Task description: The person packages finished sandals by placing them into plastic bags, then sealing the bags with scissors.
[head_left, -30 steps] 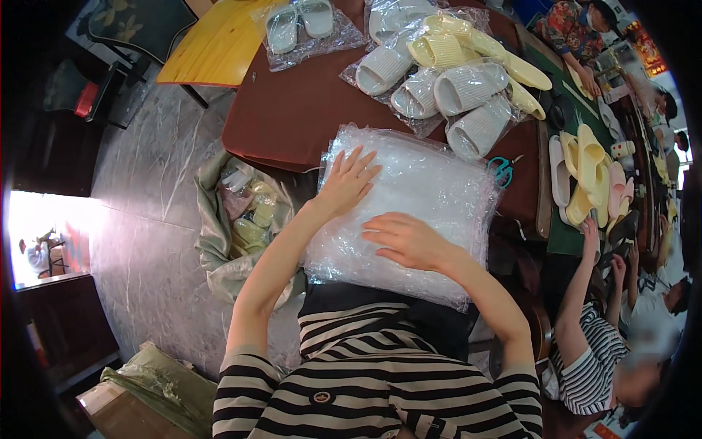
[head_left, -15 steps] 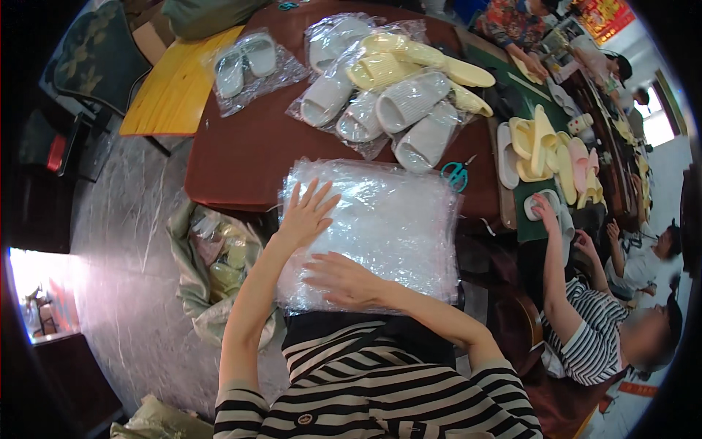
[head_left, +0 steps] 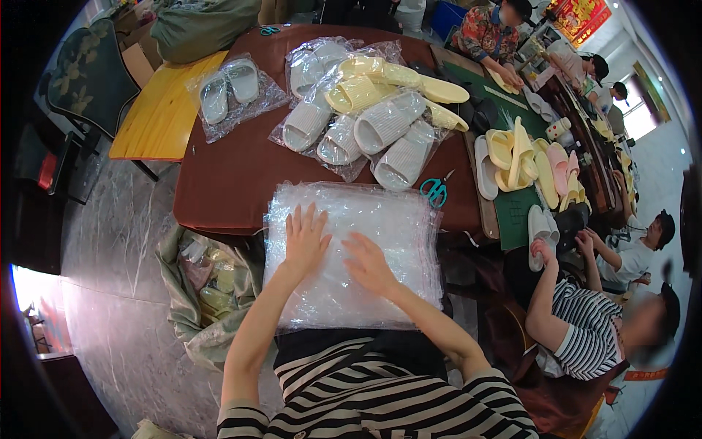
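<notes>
I have both hands lying flat, fingers spread and gripping nothing, on the stack of clear plastic bags [head_left: 351,252] that rests on my lap against the near edge of the brown table [head_left: 227,183]. My left hand [head_left: 305,241] sits nearer the stack's left edge and my right hand [head_left: 368,262] near its middle, just beside each other but apart. The stack's long side runs left to right under both palms, and the bagged grey slippers [head_left: 380,139] and teal scissors [head_left: 436,192] lie farther out, ahead of my right hand.
</notes>
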Motion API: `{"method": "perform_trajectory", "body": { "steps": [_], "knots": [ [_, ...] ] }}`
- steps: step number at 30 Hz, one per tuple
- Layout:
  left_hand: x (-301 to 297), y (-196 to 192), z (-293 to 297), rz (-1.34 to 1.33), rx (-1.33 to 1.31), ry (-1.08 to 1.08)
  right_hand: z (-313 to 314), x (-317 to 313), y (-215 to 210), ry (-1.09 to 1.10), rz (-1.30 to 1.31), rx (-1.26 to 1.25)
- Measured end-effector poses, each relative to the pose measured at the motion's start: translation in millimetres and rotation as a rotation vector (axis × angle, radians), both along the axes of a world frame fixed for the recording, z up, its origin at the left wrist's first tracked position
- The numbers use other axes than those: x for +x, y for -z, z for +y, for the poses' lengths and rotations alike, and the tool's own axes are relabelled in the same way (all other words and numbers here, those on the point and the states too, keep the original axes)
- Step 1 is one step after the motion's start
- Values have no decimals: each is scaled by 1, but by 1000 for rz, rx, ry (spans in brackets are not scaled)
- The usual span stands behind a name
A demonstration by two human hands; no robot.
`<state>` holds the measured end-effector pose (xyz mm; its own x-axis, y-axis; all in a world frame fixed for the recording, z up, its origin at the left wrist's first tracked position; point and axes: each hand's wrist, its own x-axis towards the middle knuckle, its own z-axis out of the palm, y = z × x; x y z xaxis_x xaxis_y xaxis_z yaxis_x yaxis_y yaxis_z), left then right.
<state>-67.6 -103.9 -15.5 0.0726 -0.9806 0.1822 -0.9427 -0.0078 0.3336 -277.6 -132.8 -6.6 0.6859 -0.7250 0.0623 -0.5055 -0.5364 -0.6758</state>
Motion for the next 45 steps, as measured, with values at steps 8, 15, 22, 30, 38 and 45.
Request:
{"method": "perform_trajectory", "body": {
  "steps": [8,15,22,30,38,45],
  "knots": [
    [-9,-6,9,-8,-5,17,-139,30,-21,344,132,-478],
    [-8,6,13,-3,15,14,-193,27,4,335,390,-488],
    [-1,6,17,-17,31,-5,-248,2,-97,320,-106,-483],
    [-5,7,13,-27,9,4,-275,-50,-234,323,-265,-587],
    [4,-14,0,25,139,39,-175,-10,-235,-51,-295,-478],
    [26,19,-20,157,-6,23,-57,41,-194,-488,-102,-587]
  ]
}}
